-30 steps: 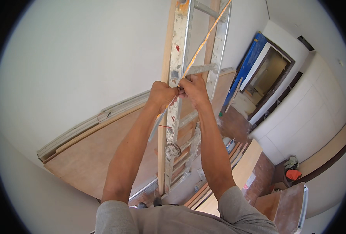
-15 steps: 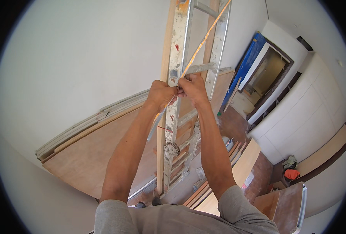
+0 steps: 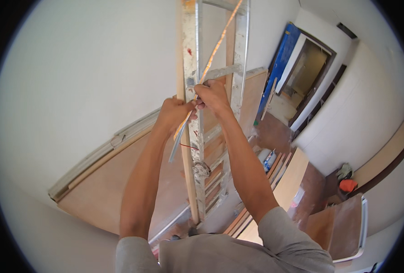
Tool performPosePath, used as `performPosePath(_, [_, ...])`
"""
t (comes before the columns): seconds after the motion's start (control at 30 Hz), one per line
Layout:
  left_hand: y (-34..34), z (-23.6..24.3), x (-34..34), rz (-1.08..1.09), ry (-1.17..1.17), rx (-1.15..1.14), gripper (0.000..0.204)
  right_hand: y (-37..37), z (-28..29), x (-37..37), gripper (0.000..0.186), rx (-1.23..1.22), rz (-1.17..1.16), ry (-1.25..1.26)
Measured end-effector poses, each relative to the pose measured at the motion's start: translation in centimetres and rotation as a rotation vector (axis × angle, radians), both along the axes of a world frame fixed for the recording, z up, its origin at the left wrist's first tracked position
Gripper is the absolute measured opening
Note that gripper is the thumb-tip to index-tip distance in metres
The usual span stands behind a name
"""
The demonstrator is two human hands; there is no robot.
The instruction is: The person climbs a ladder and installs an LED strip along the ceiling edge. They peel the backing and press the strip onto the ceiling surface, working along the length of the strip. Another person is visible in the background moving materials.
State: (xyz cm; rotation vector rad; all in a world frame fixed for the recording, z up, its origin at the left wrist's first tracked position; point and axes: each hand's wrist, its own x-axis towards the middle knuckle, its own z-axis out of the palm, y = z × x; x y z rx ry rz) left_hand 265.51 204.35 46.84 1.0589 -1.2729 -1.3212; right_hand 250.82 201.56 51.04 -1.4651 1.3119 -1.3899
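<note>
A long orange-yellow strip (image 3: 219, 43) slants down from above, across the front of a paint-spattered metal ladder (image 3: 190, 50), to my hands. My right hand (image 3: 212, 93) is closed in a pinch on it beside the ladder's left rail. Just below and to the left, my left hand (image 3: 174, 113) is closed around the same strip, fingers near the right hand's. Under the left hand, a short orange end and a pale grey-blue strip (image 3: 176, 144) hang down. The fingertips hide how the pieces meet. A wooden batten (image 3: 189, 182) stands along the ladder's left rail.
Large wooden boards (image 3: 106, 191) lean on the wall at left behind the ladder. Planks (image 3: 288, 182) lie at right. Farther off are a blue-covered panel (image 3: 278, 63), a doorway (image 3: 309, 68), an orange container (image 3: 348, 185) and a brown-topped table (image 3: 343, 227).
The view has shifted, so the ladder sits farther left. My right hand is slightly higher relative to my left, and more of the orange end shows below the left hand.
</note>
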Motion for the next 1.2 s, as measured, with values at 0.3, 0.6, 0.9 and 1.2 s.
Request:
performPosePath(0.3, [1.3, -2.5, 0.2, -0.009, 0.062, 0.013, 0.024, 1.2, -3.1, -2.2, 0.019, -0.063, 0.263, -0.169])
performPosePath(0.6, [1.6, -2.6, 1.2, -0.012, 0.037, 0.032, 0.027, 1.4, -5.2, -0.8, 0.024, 0.018, 0.312, -0.137])
performPosePath(0.9, [0.0, 2.9, -0.2, 0.171, 0.010, -0.235, 0.031, 2.9, -5.4, -0.1, 0.028, -0.006, 0.287, -0.278])
performPosePath(1.2, [-2.9, 4.9, -1.9, -0.076, -0.160, -0.227, 0.022, 3.6, -5.9, 0.1, 0.030, -0.014, 0.338, -0.367])
